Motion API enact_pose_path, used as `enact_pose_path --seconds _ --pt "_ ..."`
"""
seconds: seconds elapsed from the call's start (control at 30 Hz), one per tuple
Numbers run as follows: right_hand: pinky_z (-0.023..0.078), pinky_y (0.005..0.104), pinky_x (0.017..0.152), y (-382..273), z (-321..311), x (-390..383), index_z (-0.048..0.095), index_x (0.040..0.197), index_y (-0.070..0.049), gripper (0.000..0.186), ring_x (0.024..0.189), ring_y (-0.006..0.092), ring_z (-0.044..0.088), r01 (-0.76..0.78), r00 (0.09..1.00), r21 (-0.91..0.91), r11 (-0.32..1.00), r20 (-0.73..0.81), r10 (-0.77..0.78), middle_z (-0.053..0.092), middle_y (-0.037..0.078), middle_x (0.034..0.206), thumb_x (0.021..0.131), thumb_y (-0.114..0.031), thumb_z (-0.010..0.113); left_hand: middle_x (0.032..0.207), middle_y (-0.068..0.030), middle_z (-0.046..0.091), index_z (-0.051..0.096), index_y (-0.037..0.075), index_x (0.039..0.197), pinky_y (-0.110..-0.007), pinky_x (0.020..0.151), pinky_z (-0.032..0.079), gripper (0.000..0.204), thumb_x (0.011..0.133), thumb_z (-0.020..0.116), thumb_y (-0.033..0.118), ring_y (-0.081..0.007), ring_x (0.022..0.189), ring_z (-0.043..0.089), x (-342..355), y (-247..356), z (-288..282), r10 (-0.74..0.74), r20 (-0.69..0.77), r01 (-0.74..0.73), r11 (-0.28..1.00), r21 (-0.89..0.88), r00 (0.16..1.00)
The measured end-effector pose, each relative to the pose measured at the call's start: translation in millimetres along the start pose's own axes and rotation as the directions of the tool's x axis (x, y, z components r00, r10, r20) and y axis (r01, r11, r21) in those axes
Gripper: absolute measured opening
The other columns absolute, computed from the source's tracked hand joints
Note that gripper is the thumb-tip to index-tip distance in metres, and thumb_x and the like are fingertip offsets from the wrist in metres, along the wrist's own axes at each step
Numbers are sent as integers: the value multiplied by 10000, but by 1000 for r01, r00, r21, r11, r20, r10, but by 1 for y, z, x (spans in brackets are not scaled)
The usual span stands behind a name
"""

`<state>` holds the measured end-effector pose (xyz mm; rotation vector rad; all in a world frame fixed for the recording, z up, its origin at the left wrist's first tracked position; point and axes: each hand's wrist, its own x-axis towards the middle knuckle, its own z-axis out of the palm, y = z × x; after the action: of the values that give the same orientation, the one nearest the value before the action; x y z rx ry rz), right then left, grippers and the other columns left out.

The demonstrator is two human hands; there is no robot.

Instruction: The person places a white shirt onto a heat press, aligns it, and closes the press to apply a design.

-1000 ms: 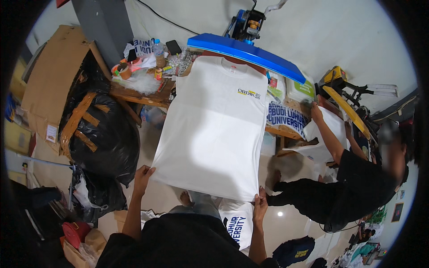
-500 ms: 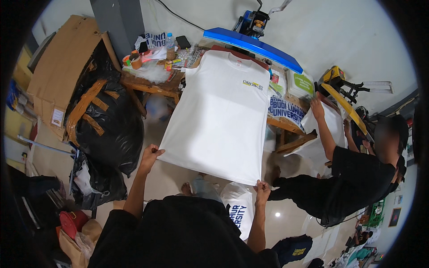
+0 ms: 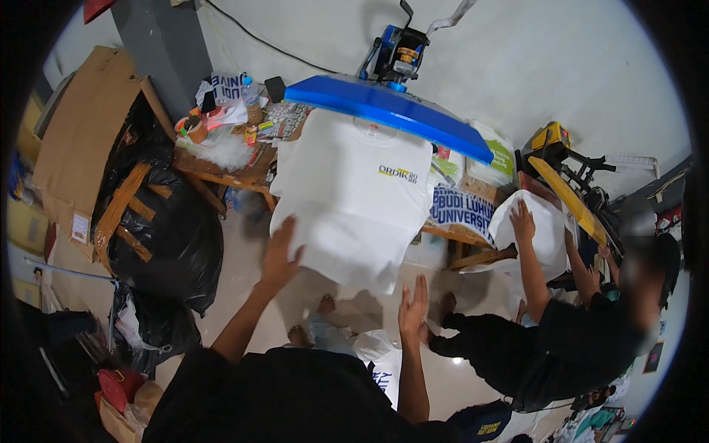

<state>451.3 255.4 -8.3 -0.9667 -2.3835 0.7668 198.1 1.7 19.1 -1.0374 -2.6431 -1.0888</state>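
Note:
A white T-shirt (image 3: pixel 347 207) with a small dark and yellow chest print lies over the bed of a heat press, its lower part hanging over the near side. Above its collar hangs the raised blue top plate (image 3: pixel 384 111) of the press. My left hand (image 3: pixel 281 257) is at the shirt's lower left edge, fingers spread and holding nothing; whether it touches the cloth I cannot tell. Just off the lower right hem, my right hand (image 3: pixel 413 306) is open too, its fingers stretched upward.
A wooden bench (image 3: pixel 229 173) on the left carries a bottle (image 3: pixel 252 102), a phone and small clutter. Black plastic bags (image 3: pixel 173 236) and a cardboard sheet (image 3: pixel 85 140) stand left. At right, a co-worker (image 3: pixel 583 325) handles white cloth (image 3: pixel 543 240) at a yellow press (image 3: pixel 569 196).
Both hands have let go of the shirt's hem and opened. The stretched shirt has dropped onto the press bed, its lower part now loose and rumpled. The view has shifted slightly.

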Motion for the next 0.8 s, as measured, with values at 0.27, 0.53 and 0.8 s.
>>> enact_pose_path --seconds 0.27,0.53,0.8 --pt "228 555 1134 -55 71 208 384 1425 36 542 1417 369 287 316 946 -221 923 4 -323 335 217 1510 998 -286 470 1565 -133 270 272 19 1494 -454 1193 146 582 996 442 267 -264 1460 219 166 84 142 244 178 -267 956 119 953" --pt "231 556 1135 -59 80 220 356 1462 -5 575 1438 339 261 321 947 -317 892 107 -303 318 155 1544 1014 -365 384 1537 -131 331 328 -13 1465 -421 1197 146 570 1009 386 323 -242 1451 242 173 77 162 211 163 -250 926 282 964" --pt "251 555 1124 -59 77 222 353 1465 -10 571 1441 335 253 318 948 -341 884 132 -290 327 141 1543 1019 -365 385 1511 -156 368 393 -36 1423 -428 1184 180 546 983 428 285 -261 1422 302 174 83 158 233 103 -250 944 217 967"
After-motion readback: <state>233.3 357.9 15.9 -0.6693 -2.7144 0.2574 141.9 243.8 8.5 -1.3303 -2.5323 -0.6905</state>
